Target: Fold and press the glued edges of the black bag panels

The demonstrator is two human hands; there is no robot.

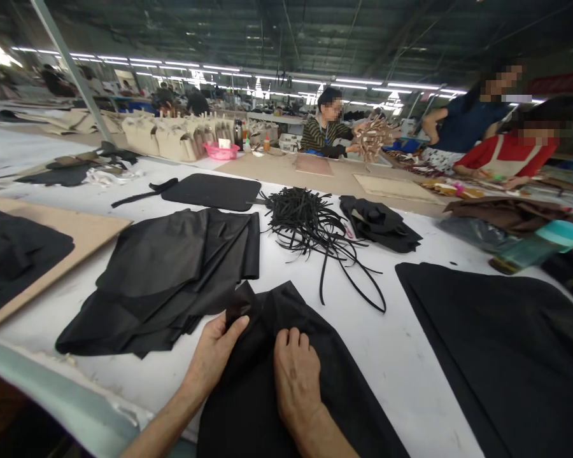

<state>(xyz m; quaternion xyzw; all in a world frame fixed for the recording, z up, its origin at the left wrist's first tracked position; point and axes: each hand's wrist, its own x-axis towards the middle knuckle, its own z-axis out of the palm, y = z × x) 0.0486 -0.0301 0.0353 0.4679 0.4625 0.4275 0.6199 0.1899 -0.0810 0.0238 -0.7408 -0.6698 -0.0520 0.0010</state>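
Observation:
A black fabric piece [286,381] lies on the white table [401,356] right in front of me. My left hand [212,353] pinches the piece's upper left edge between thumb and fingers. My right hand [296,375] rests knuckles-up on the middle of the same piece, fingers curled into its folds. To the left lies a stack of black fabric pieces [172,273]. A tangle of black straps [315,229] sits beyond my hands.
A large black sheet [501,356] covers the table's right side. A black pad [212,191] and a folded black bundle [379,222] lie farther back. A brown board [88,232] with black pieces sits at left. People work at the far tables.

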